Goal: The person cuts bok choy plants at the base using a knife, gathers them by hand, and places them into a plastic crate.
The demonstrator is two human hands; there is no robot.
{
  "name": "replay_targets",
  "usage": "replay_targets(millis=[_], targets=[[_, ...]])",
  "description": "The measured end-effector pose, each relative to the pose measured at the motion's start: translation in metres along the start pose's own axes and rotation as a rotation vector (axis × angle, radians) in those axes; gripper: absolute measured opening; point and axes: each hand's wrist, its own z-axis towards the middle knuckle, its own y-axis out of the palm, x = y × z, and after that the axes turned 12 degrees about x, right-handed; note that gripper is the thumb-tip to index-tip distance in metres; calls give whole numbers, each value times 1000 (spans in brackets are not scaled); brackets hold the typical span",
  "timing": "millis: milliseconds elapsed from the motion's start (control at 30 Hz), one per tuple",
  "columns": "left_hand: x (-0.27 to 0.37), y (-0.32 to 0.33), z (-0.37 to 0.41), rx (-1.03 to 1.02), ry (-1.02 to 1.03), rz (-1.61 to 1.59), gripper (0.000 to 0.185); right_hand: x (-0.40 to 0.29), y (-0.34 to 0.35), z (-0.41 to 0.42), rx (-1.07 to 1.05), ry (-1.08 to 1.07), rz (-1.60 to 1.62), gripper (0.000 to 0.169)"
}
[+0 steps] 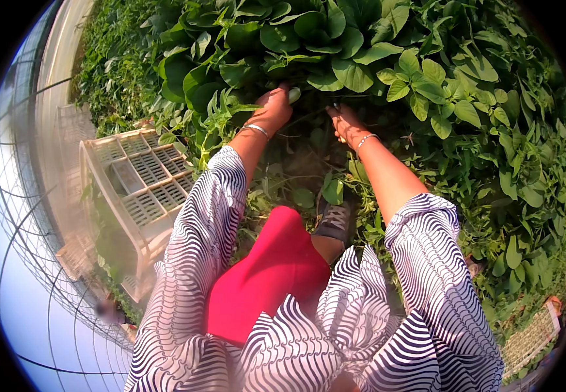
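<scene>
My left hand (275, 110) reaches under the broad leaves of a leafy green vegetable plant (283, 39). Its fingers close around the pale stem base (294, 94) of the plant. A little to the right, my right hand (346, 125) is curled near the shaded soil, below the leaf edges. A small pale object (342, 140) shows at the lower side of that fist, and what it is cannot be made out. The fingertips of both hands are partly hidden by leaves and shadow.
A cream slatted plastic crate (138, 196) stands at the left, beside a translucent sheet wall (60, 63). Dense weeds (513, 161) grow to the right. My shoe (336, 218) rests on the ground before me. Another crate (530, 338) sits at the lower right.
</scene>
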Motion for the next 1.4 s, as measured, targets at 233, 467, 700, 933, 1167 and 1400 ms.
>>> replay_targets(millis=[233, 467, 700, 933, 1167, 1400], targets=[[4, -4, -1, -31, -24, -18, 39, -3, 7, 22, -9, 2, -153, 43], [6, 2, -7, -54, -103, -10, 31, 13, 4, 37, 45, -131, -439, 35], [-4, -5, -19, 56, -91, -118, 28, 3, -11, -4, -15, -19, -403, 31], [26, -38, -68, 215, -65, -361, 43, -1, -41, -109, 589, -596, 46, 29], [41, -41, -107, 65, 16, -778, 46, -31, -45, -126, 157, -205, 637, 32], [66, -40, -133, -208, 22, -908, 49, -19, -71, -149, 277, -480, 342, 35]])
